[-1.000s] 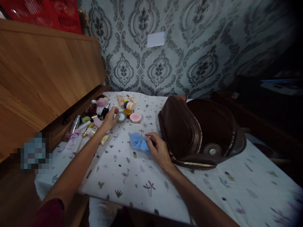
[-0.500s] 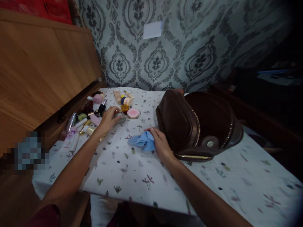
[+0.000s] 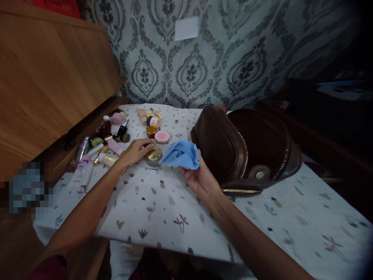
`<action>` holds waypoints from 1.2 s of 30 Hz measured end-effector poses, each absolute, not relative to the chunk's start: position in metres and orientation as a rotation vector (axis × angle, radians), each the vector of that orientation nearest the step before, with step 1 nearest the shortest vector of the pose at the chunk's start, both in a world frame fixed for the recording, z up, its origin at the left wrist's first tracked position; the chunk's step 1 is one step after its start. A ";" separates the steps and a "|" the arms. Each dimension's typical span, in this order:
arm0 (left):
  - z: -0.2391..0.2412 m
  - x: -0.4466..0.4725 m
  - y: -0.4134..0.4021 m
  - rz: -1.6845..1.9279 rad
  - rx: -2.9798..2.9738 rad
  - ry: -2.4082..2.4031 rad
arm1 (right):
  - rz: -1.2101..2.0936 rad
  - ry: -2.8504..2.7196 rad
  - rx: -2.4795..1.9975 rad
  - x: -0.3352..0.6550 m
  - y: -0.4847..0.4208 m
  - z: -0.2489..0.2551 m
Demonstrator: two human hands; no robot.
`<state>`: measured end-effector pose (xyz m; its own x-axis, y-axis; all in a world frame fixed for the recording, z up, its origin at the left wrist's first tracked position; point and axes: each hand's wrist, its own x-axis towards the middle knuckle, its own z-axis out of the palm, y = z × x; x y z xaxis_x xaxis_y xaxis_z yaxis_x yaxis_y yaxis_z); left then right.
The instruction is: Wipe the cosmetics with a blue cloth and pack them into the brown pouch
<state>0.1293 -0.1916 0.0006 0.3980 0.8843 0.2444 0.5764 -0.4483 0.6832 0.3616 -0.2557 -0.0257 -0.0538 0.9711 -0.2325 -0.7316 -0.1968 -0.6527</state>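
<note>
My left hand (image 3: pixel 136 151) is closed on the near-left edge of a round jar with a shiny gold lid (image 3: pixel 154 154), its fingertips resting over the rim. My right hand (image 3: pixel 202 177) grips a crumpled blue cloth (image 3: pixel 182 154), its thumb and fingers partly hidden by the folds. The cloth hangs just to the right of the jar, its left tip close to the lid. Behind them lie a pink compact (image 3: pixel 162 136) and a small jar with an amber-gold top (image 3: pixel 151 131).
Bottles and tubes crowd the table's left side, among them a cream tube (image 3: pixel 107 160) and a pink tube (image 3: pixel 115 147). A navy-and-beige bottle (image 3: pixel 154 121) lies at the back. On the right stands a brown leather bag (image 3: pixel 215 144). A wooden cabinet (image 3: pixel 55 74) borders the left.
The gold-lidded jar has come slightly nearer and right with my left hand, showing its lid. My right hand has turned palm-up and raised the cloth toward the jar.
</note>
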 end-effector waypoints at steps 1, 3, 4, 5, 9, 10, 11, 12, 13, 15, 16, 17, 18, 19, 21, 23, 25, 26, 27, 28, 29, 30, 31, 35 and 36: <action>0.000 0.131 -0.192 0.806 2.147 1.215 | 1.631 -0.445 -0.726 0.362 -0.256 -0.025; -0.003 0.136 -0.193 0.797 2.059 1.162 | 1.637 -0.495 -0.685 0.363 -0.257 -0.027; -0.005 0.139 -0.194 0.793 1.984 1.141 | 1.635 -0.526 -0.672 0.364 -0.258 -0.028; -0.006 0.141 -0.195 0.800 1.897 1.128 | 1.629 -0.564 -0.666 0.364 -0.258 -0.029; -0.007 0.151 -0.201 0.956 1.747 1.119 | 1.595 -0.767 -0.689 0.361 -0.263 -0.031; -0.006 0.154 -0.204 0.985 1.787 1.093 | 1.581 -0.835 -0.699 0.360 -0.265 -0.031; -0.006 0.157 -0.207 0.988 1.840 1.050 | 1.560 -0.906 -0.708 0.359 -0.266 -0.032; -0.005 0.160 -0.209 0.962 1.894 0.998 | 1.532 -0.977 -0.716 0.359 -0.267 -0.033; -0.005 0.163 -0.212 0.922 1.939 0.953 | 1.495 -1.042 -0.728 0.358 -0.268 -0.034; -0.005 0.168 -0.216 0.866 1.983 0.934 | 1.407 -1.150 -0.771 0.358 -0.268 -0.038; -0.004 0.169 -0.217 0.869 1.993 0.962 | 1.350 -1.200 -0.803 0.358 -0.268 -0.040; -0.004 0.169 -0.217 0.890 1.998 1.007 | 1.278 -1.249 -0.839 0.358 -0.267 -0.042; -0.003 0.168 -0.216 0.927 1.999 1.061 | 1.194 -1.299 -0.878 0.358 -0.267 -0.044; -0.003 0.165 -0.214 0.966 2.003 1.118 | 1.101 -1.354 -0.919 0.358 -0.267 -0.046; -0.004 0.156 -0.207 1.007 2.042 1.238 | 0.914 -1.486 -1.005 0.358 -0.269 -0.049; -0.008 0.145 -0.200 0.966 2.099 1.393 | 0.789 -1.638 -1.103 0.358 -0.273 -0.050; -0.016 0.138 -0.195 0.876 2.161 1.544 | 0.745 -1.764 -1.194 0.359 -0.279 -0.051; -0.021 0.135 -0.195 0.843 2.193 1.593 | 0.741 -1.806 -1.228 0.361 -0.282 -0.052; -0.025 0.133 -0.195 0.822 2.227 1.611 | 0.739 -1.835 -1.252 0.363 -0.285 -0.053; -0.029 0.133 -0.196 0.816 2.261 1.598 | 0.732 -1.850 -1.265 0.366 -0.288 -0.054; -0.032 0.132 -0.197 0.825 2.290 1.567 | 0.723 -1.853 -1.272 0.369 -0.291 -0.055; -0.035 0.132 -0.199 0.839 2.309 1.530 | 0.715 -1.844 -1.276 0.373 -0.293 -0.057; -0.036 0.132 -0.202 0.849 2.320 1.491 | 0.712 -1.827 -1.277 0.376 -0.295 -0.058; -0.037 0.136 -0.211 0.826 2.359 1.403 | 0.710 -1.784 -1.266 0.384 -0.296 -0.062; -0.038 0.138 -0.212 0.813 2.375 1.404 | 0.704 -1.803 -1.259 0.384 -0.295 -0.061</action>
<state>0.1376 -0.2124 -0.0376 0.3745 0.8663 0.3306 0.7178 -0.4966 0.4880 0.3838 -0.2953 -0.0609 -0.1756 0.9379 0.2992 0.4865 0.3469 -0.8019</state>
